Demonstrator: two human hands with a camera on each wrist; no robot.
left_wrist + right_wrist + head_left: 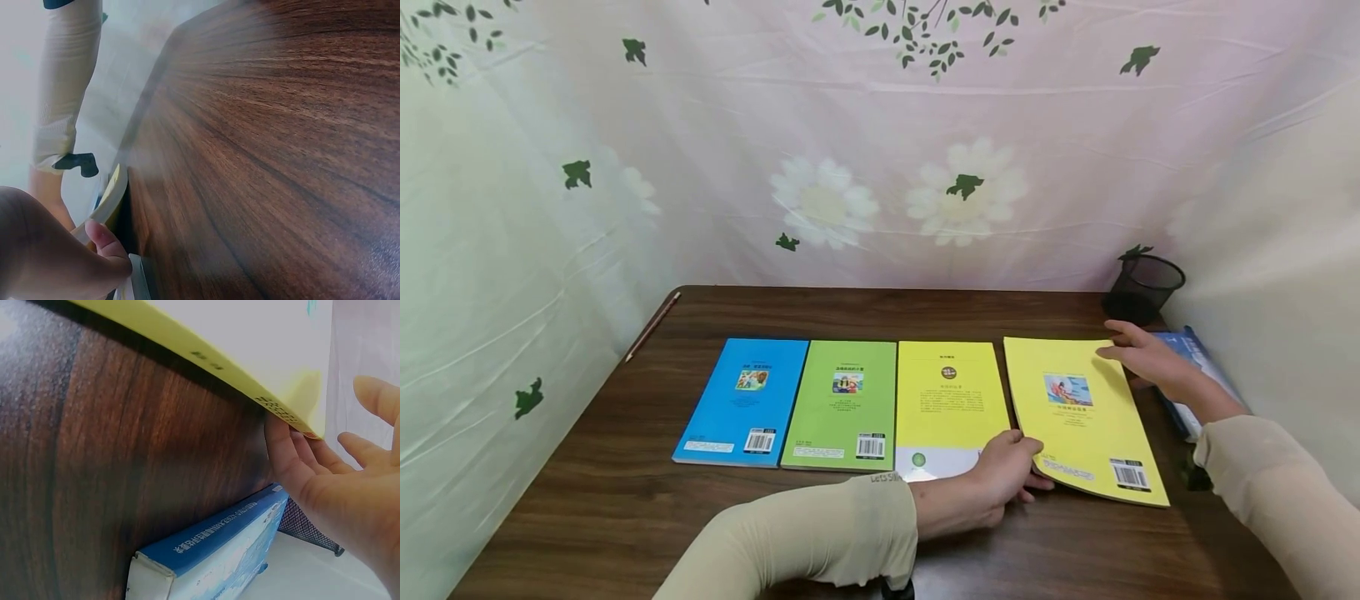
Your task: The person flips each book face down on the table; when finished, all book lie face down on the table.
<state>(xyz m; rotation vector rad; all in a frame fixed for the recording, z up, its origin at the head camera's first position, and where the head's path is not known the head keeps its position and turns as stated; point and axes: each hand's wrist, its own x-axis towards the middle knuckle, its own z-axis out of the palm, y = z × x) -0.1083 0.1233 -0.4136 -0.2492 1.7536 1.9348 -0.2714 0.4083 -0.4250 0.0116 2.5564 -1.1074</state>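
At the right end of a row of books lies a yellow book (pixel 1075 433) with a picture and a barcode on its cover. My left hand (pixel 1006 471) pinches its lower left edge, thumb on top and fingers beneath. The book is slightly bowed and raised there. By its upper right edge, my right hand (pixel 1157 362) has some fingers under the spine (pixel 231 372), while the thumb and another finger stand apart from it. Just left lies another yellow book (pixel 955 400), its lower right corner hidden by the left hand. A green book (pixel 842 400) and a blue book (pixel 748 404) continue the row.
A blue-and-white book (pixel 212 544) lies at the table's right side, partly behind the right arm. The black mesh pen holder (pixel 1142 287) stands in the back right corner. A pencil (pixel 652 327) lies along the left edge of the brown table (pixel 587 500). Fabric walls surround the table.
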